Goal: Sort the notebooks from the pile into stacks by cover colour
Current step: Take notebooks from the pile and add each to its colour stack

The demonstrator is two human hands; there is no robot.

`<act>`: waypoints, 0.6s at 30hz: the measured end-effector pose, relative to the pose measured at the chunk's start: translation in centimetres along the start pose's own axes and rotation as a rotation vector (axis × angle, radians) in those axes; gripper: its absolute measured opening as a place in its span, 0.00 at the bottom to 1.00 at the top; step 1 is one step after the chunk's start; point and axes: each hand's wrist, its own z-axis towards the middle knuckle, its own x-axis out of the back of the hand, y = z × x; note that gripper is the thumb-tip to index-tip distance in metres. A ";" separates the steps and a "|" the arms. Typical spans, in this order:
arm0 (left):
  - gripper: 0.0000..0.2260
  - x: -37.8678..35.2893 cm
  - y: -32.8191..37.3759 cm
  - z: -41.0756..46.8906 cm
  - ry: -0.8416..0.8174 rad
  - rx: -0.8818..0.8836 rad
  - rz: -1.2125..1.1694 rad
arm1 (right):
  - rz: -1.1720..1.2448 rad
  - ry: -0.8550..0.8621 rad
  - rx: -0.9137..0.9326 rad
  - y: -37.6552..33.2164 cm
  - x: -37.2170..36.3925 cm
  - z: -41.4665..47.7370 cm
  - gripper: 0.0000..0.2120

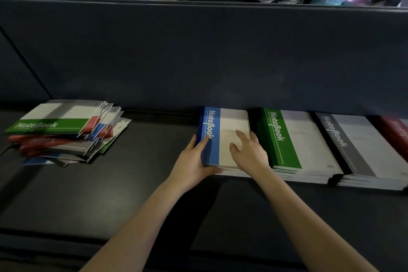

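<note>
Blue notebook [229,126] gripped by left fingers [203,144], right fingers [242,136] flat.

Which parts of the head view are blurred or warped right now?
Head view: the red-banded notebook stack at the right edge is smeared; the dark grey partition bows along its top, wide-angle distortion; the blue-banded notebook touched by the left hand and right hand reads legibly.

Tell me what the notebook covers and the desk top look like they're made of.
The blue notebook: thin paper or light card cover, printed, faint sheen; the covers in the mixed pile fan and lift at their corners, so not rigid board. The desk top: dark, smooth, matte with soft reflections, probably laminate or painted board; the look leaves it open.
</note>
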 end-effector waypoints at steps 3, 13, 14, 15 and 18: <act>0.45 0.1 -0.2 0.0 0.038 -0.017 -0.096 | -0.020 -0.064 0.002 -0.4 -0.3 0.0 0.28; 0.47 3.8 -3.3 -1.9 0.183 -0.006 -0.294 | 0.003 0.126 0.263 -4.9 -0.7 -0.7 0.27; 0.45 4.5 -3.8 -2.2 0.228 -0.004 -0.294 | 0.014 0.116 0.289 -5.8 -1.1 -0.7 0.27; 0.43 5.3 -4.4 -2.6 0.265 0.000 -0.303 | 0.025 0.103 0.311 -6.8 -1.6 -0.6 0.27; 0.37 7.8 -6.3 -3.8 0.340 0.014 -0.319 | 0.047 0.055 0.375 -10.1 -3.4 -0.5 0.27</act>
